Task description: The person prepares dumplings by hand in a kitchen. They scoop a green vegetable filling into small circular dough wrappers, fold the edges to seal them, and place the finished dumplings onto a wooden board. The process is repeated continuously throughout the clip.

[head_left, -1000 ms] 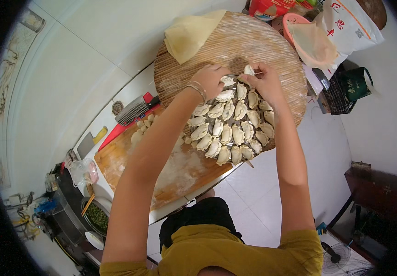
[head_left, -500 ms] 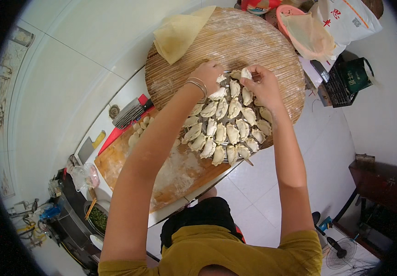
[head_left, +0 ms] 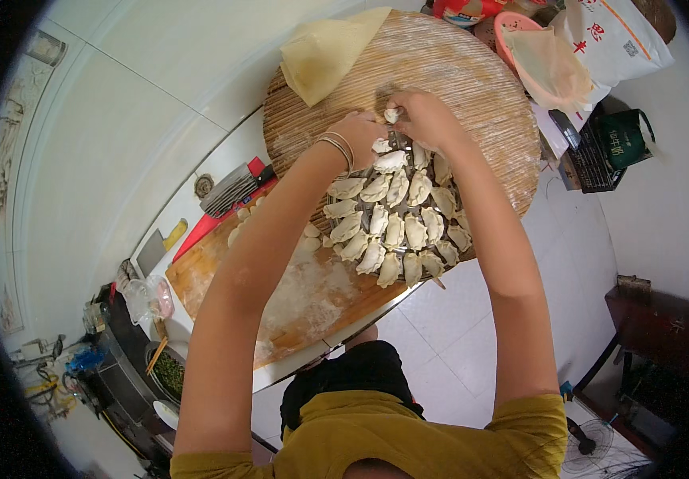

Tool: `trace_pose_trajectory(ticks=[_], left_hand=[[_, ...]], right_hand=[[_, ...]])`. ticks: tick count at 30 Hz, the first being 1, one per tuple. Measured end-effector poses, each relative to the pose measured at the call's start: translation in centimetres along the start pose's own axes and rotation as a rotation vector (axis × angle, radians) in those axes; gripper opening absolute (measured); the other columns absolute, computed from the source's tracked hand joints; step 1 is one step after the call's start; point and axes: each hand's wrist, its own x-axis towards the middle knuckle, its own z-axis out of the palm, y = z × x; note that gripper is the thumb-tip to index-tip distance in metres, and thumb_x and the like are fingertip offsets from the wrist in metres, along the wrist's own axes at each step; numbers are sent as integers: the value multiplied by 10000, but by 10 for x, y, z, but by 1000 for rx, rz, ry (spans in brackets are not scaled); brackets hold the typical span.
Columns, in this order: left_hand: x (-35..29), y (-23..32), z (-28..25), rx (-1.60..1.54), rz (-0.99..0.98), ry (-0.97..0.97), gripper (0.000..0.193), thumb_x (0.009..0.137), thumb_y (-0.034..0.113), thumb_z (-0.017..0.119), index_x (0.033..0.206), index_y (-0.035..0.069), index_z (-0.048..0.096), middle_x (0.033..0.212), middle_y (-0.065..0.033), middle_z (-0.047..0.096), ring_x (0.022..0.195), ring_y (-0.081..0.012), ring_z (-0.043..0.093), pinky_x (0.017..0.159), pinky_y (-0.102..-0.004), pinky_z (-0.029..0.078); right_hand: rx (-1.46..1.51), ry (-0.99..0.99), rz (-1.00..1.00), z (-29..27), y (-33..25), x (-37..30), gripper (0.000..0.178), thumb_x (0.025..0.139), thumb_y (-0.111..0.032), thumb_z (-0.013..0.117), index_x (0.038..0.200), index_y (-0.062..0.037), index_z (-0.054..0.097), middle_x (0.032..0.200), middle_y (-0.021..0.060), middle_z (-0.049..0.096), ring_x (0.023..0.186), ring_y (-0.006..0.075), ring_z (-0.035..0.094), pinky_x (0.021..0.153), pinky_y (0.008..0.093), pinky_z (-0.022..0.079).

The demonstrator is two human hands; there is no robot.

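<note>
- At the lower left of the frame I see chopsticks (head_left: 156, 357) over a green chopped mix (head_left: 170, 374); well apart from both hands, they look a minor worry.
- Further up, a dark-handled knife (head_left: 229, 191) lies near the left forearm; I judge that a careless backward sweep of that arm could catch its handle.
- Left of centre, the floured cutting board (head_left: 304, 315) carries small dough pieces beneath the left forearm. A dropped elbow could squash or scatter them.
- Near upper centre, the left hand (head_left: 356, 134) is at the top-left edge of the dumplings. Its fingertips are hidden, so I cannot tell whether that grip holds anything. Its knuckles sit close to a dumpling, and pressing down could dent it.
- Just beside it, the white dumpling (head_left: 392, 115) sits at the upper edge of the crowded metal tray (head_left: 396, 141), pinched in a narrow right grip. Squeezing too hard could split soft dough; too loosely, it could slip.
- The right hand (head_left: 422, 117) arches over the upper rows, its forearm running down the tray's right side. A low wrist could drag dumplings into one another, and close neighbours might stick.
- Right of centre, the round slatted mat (head_left: 480, 96) appears to overhang the floor; leaning there could tip it, though I cannot see its support.
</note>
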Motion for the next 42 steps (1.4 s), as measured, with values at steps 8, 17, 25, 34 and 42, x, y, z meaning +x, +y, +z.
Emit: trace_pose_trajectory(ticks=[8,17,25,34,42], left_hand=[[-29,4,-31,-235,-129,117,307,724,98,597,1024,32,602,1030,-155,578,938,-319,568,838,-368,464],[-24,-9,-10,-242,-53,254,331,776,138,618,1086,32,570,1021,-159,581,942,-317,568,850,-364,453],[-20,4,-16,-294,-22,316,344,783,102,614,1112,20,560,1013,-153,590,973,-292,572,874,-336,449],[-163,31,-24,-640,-304,414,318,845,47,557,1160,18,540,1082,-73,574,1023,-160,551,898,-293,441],[-401,33,62,-926,-910,751,259,861,46,546,1114,-1,573,1027,-44,608,984,-124,554,876,-267,437]], right_hand=[[-184,-179,156,3,-19,10,313,688,-184,695,976,-72,647,907,158,653,873,323,615,774,399,484],[131,-14,91,-24,-5,-8,243,734,-120,678,957,-25,659,860,128,666,793,236,637,746,325,486],[308,309,319,-50,13,-72,190,768,-148,665,886,1,652,822,148,646,718,226,618,685,320,481],[541,244,177,-29,-82,-175,137,754,-37,681,879,7,644,803,104,634,712,187,598,656,286,475],[663,-243,92,88,-180,-208,181,784,-110,668,936,-12,651,839,139,633,735,258,612,663,320,488]])
